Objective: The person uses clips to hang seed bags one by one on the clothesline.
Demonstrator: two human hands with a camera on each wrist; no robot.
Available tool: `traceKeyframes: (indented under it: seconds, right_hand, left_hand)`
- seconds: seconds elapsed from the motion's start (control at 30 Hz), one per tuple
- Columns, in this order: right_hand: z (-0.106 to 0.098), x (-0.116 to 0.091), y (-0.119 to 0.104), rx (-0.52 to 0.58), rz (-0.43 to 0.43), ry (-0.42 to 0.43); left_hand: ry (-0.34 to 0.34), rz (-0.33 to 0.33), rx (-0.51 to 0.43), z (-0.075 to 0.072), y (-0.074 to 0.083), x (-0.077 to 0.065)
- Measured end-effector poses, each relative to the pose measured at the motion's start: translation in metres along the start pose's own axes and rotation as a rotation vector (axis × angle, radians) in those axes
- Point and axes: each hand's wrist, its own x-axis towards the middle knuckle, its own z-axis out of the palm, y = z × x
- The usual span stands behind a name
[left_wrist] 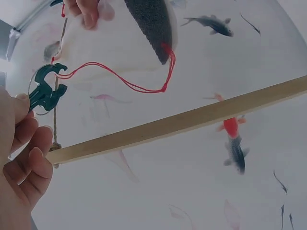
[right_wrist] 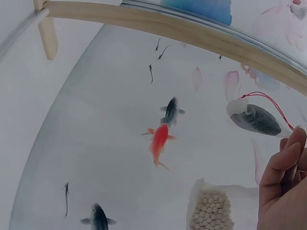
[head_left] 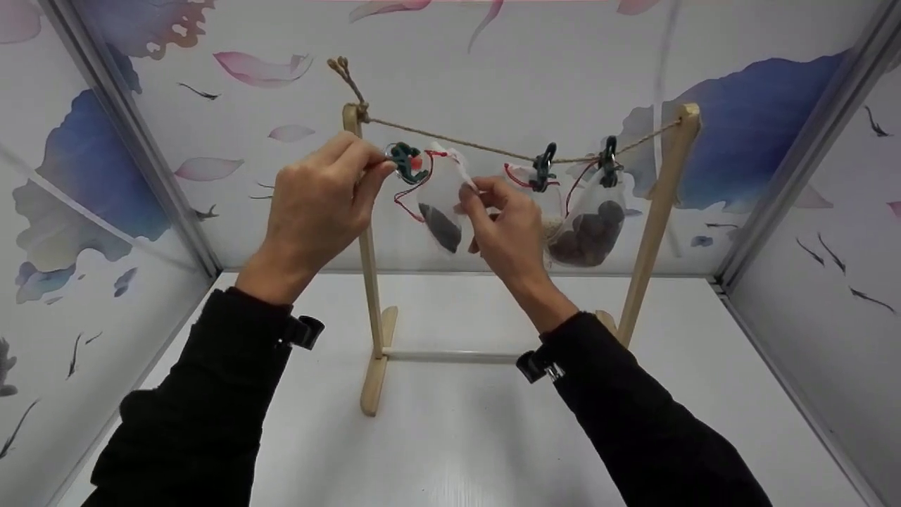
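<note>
My left hand (head_left: 320, 190) pinches a dark green clothes clip (head_left: 407, 165) by its handle end, just below the left part of the twine line (head_left: 450, 139). In the left wrist view the clip's two prongs stand apart, close beside the twine, with a red cord passing near them. My right hand (head_left: 510, 229) pinches the upper edge of a white see-through drawstring pouch (head_left: 442, 193) between thumb and fingers. Something dark grey and ridged (right_wrist: 259, 120) lies in the pouch's bottom. A thin red drawstring (left_wrist: 129, 86) loops from the pouch towards the clip.
Two more green clips (head_left: 544, 167) hang on the twine to the right. Under them hang a pouch of dark round lumps (head_left: 588, 236) and a pouch of pale beads (right_wrist: 211, 211). Wooden posts (head_left: 658, 225) carry the twine. Printed panels (head_left: 493, 84) enclose the white table (head_left: 450, 436).
</note>
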Motion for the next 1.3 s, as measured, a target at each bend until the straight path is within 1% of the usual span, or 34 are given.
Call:
traceKeyframes:
  seconds: [0.13,0.2,0.33,0.47,0.57,0.67,0.77,0.93,1.07,1.17,1.3]
  right_hand:
    - [0.004,0.007,-0.006,-0.035,-0.034,-0.002]
    - [0.005,0.010,-0.008,-0.053,-0.051,0.000]
    - [0.004,0.012,-0.009,-0.070,-0.054,0.009]
    - [0.003,0.012,-0.009,-0.065,-0.050,0.004]
    - [0.002,0.013,-0.009,-0.068,-0.064,0.002]
    - [0.002,0.013,-0.009,-0.074,-0.072,0.004]
    - [0.002,0.013,-0.009,-0.076,-0.064,0.008]
    - [0.003,0.013,-0.008,-0.070,-0.044,0.005]
    - [0.003,0.012,-0.007,-0.057,-0.039,0.007]
    - [0.002,0.010,-0.004,-0.047,-0.052,0.005]
    - [0.001,0.006,-0.002,-0.057,-0.094,-0.010]
  left_hand:
    - [0.022,0.060,0.055,-0.006,-0.001,0.016]
    - [0.017,0.079,0.093,-0.007,-0.002,0.022]
    - [0.001,0.107,0.152,-0.006,-0.004,0.029]
    - [-0.009,0.114,0.204,-0.005,-0.003,0.028]
    - [-0.015,0.113,0.254,-0.004,-0.001,0.028]
    - [-0.018,0.109,0.295,-0.002,0.001,0.029]
    - [-0.037,0.108,0.323,0.000,0.002,0.031]
    - [-0.080,0.094,0.324,0.006,0.004,0.034]
    - [-0.123,0.096,0.340,0.011,0.005,0.034]
    - [-0.155,0.097,0.350,0.015,0.005,0.032]
    - [-0.170,0.101,0.347,0.017,0.005,0.028]
